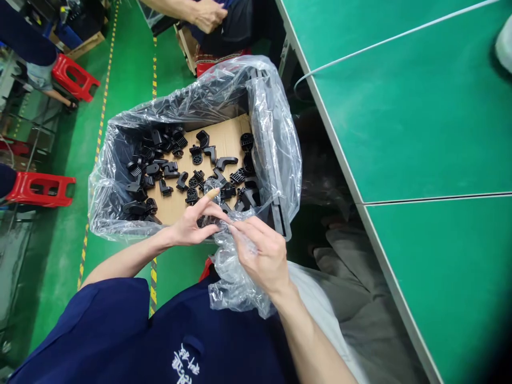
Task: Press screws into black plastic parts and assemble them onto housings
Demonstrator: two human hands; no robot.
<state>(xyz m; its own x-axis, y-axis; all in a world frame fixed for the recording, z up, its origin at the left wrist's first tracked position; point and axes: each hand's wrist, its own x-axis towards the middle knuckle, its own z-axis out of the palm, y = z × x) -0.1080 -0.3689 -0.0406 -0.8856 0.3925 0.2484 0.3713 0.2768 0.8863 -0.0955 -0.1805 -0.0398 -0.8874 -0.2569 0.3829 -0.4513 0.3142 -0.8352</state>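
My left hand (194, 221) is over the near edge of the lined bin, its thumb and fingers closed on a crumpled clear plastic bag (230, 272). One of its fingers has a tan covering on the tip. Close beside it, my right hand (262, 253) pinches the same bag between thumb and fingertips. The bag hangs down against my navy shirt. Something dark shows through the plastic by the left fingers, too hidden to name. Beyond my hands, black plastic brackets (170, 169) lie loose on a cardboard sheet (176, 205) in the bin.
A clear plastic liner (276, 154) drapes over the bin's walls. Green-topped tables (420, 122) run along the right, with a white cable (384, 40) across one. Red stools (42, 189) stand at left. Another person's hand (210, 16) is beyond the bin.
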